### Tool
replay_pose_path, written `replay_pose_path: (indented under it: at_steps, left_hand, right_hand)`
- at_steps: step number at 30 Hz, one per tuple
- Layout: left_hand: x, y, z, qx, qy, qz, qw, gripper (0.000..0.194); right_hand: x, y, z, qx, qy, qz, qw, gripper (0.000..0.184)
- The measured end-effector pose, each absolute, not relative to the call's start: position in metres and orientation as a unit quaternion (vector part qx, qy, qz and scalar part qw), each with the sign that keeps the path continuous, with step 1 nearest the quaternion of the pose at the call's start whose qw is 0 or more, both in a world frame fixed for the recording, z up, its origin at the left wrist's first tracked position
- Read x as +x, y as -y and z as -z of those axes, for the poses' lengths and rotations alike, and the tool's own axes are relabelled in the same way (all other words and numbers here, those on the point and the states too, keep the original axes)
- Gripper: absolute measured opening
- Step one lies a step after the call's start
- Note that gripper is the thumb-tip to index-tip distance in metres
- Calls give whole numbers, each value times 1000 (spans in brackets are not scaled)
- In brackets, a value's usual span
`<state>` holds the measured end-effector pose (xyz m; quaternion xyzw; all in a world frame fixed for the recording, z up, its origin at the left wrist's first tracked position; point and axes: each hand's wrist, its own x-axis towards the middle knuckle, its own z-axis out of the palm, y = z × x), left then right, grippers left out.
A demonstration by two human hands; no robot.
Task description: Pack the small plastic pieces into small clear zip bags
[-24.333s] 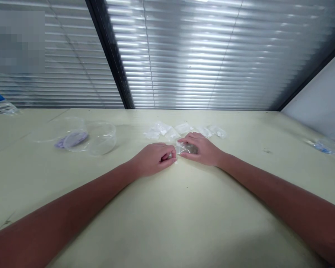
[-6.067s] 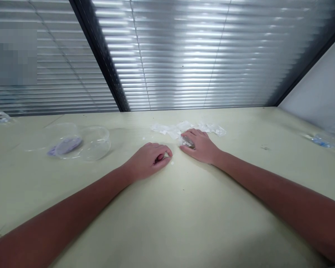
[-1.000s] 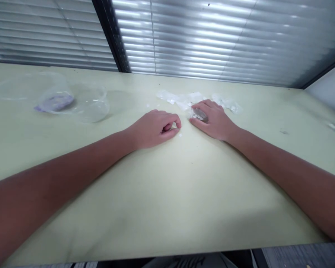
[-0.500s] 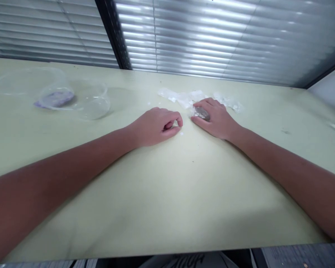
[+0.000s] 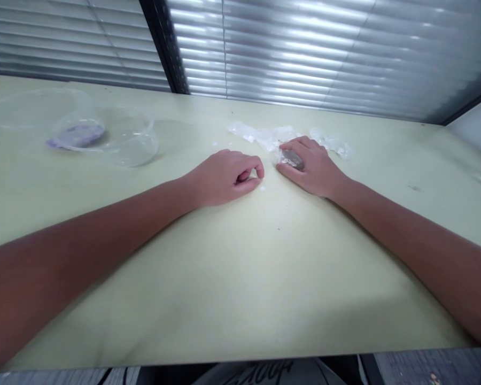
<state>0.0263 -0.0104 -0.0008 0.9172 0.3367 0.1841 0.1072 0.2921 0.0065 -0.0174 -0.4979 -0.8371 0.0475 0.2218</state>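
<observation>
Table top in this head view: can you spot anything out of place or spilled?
Small white scraps lie loose on the table by the left hand, away from the crumpled clear plastic bags, so they look like stray litter.

There is one left hand (image 5: 224, 179) and one right hand (image 5: 310, 167), with one plastic bag (image 5: 291, 158) under the right. Three clear round containers (image 5: 134, 144) and one purple item (image 5: 78, 138) lie nearby; the other crumpled bags (image 5: 264, 135) are too tangled to count.

Head-worn camera is looking forward and down over the table (image 5: 240, 278), close above the left hand (image 5: 224, 179) and right hand (image 5: 310, 168).
</observation>
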Motion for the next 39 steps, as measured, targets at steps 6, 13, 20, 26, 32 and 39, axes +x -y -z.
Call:
replay_pose_path:
  at_steps: [6,13,20,26,32,39]
  left_hand:
    - [27,10,1,918,-336,-183,105,14]
    - [27,11,-1,918,-338,-181,100,15]
    - [27,11,0,919,-333,-186,102,15]
    - [27,10,0,918,-334,-185,102,14]
    - [27,10,0,919,-331,-187,105,14]
    - [28,11,0,918,-336,-180,104,15]
  right_hand:
    - [292,-7,17,-498,841,-39,208,43]
    - [292,-7,18,-492,838,-49,232,42]
    - [293,-7,18,-491,838,-48,233,42]
    - [293,-8,19,-493,837,-49,233,42]
    - [293,-8,20,-491,837,-45,238,41]
    - [293,-8,19,-488,839,-47,236,41]
